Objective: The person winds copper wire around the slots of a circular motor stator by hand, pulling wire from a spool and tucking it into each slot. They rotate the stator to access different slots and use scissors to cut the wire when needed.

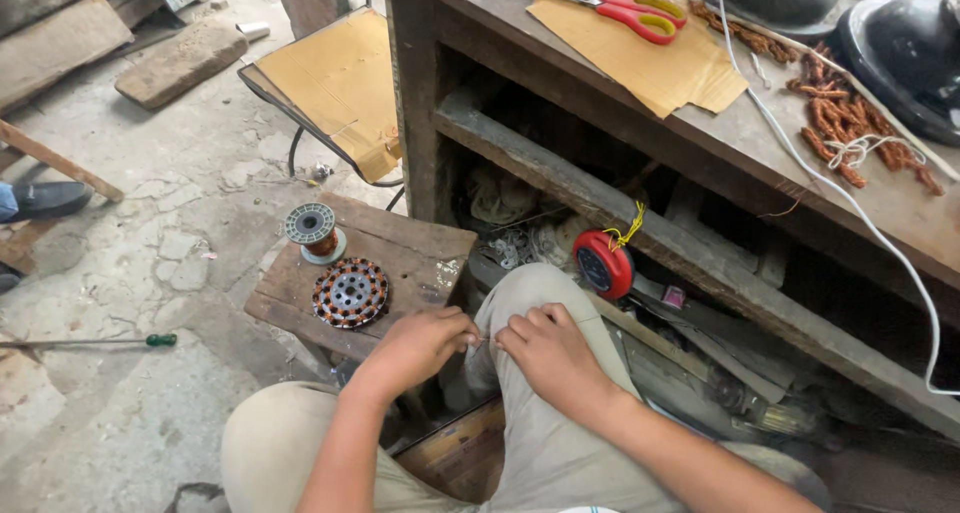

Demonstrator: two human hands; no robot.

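My left hand (420,345) and my right hand (548,353) meet over my right knee, fingertips pinched close together; what they pinch is too small to tell, perhaps a thin wire. Just left of my left hand a round motor stator (350,293) with copper windings lies flat on a low wooden stool (415,241). A spool of copper wire (315,231) stands behind it on the same stool.
A wooden workbench (740,138) rises on the right, carrying cardboard, red-handled scissors (630,13), copper coil pieces (850,123), a white cable and black fan parts. A red round tape (603,264) hangs under the bench. A green-handled screwdriver (150,341) lies on the cracked floor.
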